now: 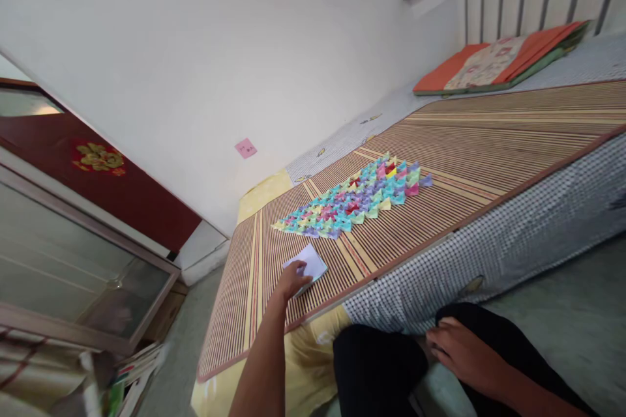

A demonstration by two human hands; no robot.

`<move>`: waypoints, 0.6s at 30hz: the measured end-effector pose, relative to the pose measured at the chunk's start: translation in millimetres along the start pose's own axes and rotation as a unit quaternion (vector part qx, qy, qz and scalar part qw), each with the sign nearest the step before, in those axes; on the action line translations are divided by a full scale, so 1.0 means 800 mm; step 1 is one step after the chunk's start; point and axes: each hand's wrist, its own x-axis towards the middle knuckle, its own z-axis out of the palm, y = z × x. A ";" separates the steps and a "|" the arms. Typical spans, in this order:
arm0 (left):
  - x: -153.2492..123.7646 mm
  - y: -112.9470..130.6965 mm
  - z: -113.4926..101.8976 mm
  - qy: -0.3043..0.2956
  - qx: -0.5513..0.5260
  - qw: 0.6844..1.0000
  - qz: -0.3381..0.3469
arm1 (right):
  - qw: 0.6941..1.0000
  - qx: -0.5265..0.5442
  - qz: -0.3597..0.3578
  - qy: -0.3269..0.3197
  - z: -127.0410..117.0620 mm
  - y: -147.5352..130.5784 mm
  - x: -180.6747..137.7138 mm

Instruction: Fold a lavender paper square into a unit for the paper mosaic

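Currently, a small stack of pale lilac paper squares (pixel 315 260) is touched by the left hand (pixel 294 279), which is extended from the near left. The stack is set on a striped sleeping mat (pixel 454 215) spread over a bed, close to the mat's front edge. Its near-left part is covered by thumb and fingers; whether the grip is clamped on a sheet or only rested there cannot be told. The uncovered part is found just beyond and to the right of the fingertips; no clear long axis is shown, the outline being nearly square. Past it, many-coloured folded paper triangles (pixel 353 199) are arranged in a long array, slanted from near left to far right. The right hand (pixel 457 346) is placed well apart, at the knee of the black trousers (pixel 379 365), with fingers curled together; whether anything is held cannot be told. Behind, a pink note (pixel 245 148) is stuck to the white wall (pixel 235 32).
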 end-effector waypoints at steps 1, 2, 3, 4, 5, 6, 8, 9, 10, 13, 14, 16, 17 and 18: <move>-0.001 -0.001 0.000 -0.003 -0.003 1.000 -0.001 | 1.000 0.001 0.001 -0.003 -0.001 -0.001 0.000; -0.002 -0.002 0.000 -0.006 -0.008 1.000 -0.001 | 1.000 0.002 0.001 -0.007 -0.001 -0.001 0.000; -0.003 -0.003 0.001 -0.010 -0.013 1.000 -0.002 | 1.000 0.003 0.000 -0.008 -0.001 -0.001 0.001; -0.004 -0.004 0.001 -0.014 -0.019 1.000 -0.003 | 1.000 0.006 -0.001 -0.009 -0.002 -0.001 0.001; -0.005 -0.005 0.002 -0.019 -0.026 0.999 -0.003 | 1.000 0.009 -0.002 -0.007 -0.002 -0.001 0.001; -0.006 -0.007 0.002 -0.023 -0.032 0.999 -0.004 | 1.000 0.013 -0.002 -0.004 -0.002 -0.001 0.001; -0.007 -0.008 0.002 -0.031 -0.041 0.999 -0.004 | 1.000 0.017 0.001 0.002 -0.002 0.000 0.001; -0.007 -0.009 0.001 -0.034 -0.045 0.998 -0.004 | 1.000 0.018 0.002 0.003 -0.001 0.000 0.001; -0.006 -0.009 0.001 -0.036 -0.047 0.998 -0.004 | 1.000 0.017 0.003 0.004 -0.001 0.001 0.001; -0.006 -0.009 -0.002 -0.040 -0.052 0.998 -0.001 | 1.000 0.016 -0.005 0.015 0.001 0.002 0.001; -0.007 -0.008 -0.003 -0.042 -0.052 0.998 0.002 | 1.000 0.017 -0.009 0.020 0.002 0.003 0.001; -0.007 -0.007 -0.006 -0.043 -0.052 0.998 0.008 | 0.999 0.019 -0.015 0.029 0.003 0.004 0.000; -0.008 -0.006 -0.007 -0.044 -0.050 0.998 0.012 | 0.999 0.020 -0.018 0.031 0.004 0.004 0.000; -0.009 -0.005 -0.008 -0.043 -0.049 0.998 0.015 | 0.999 0.020 -0.020 0.032 0.004 0.005 0.000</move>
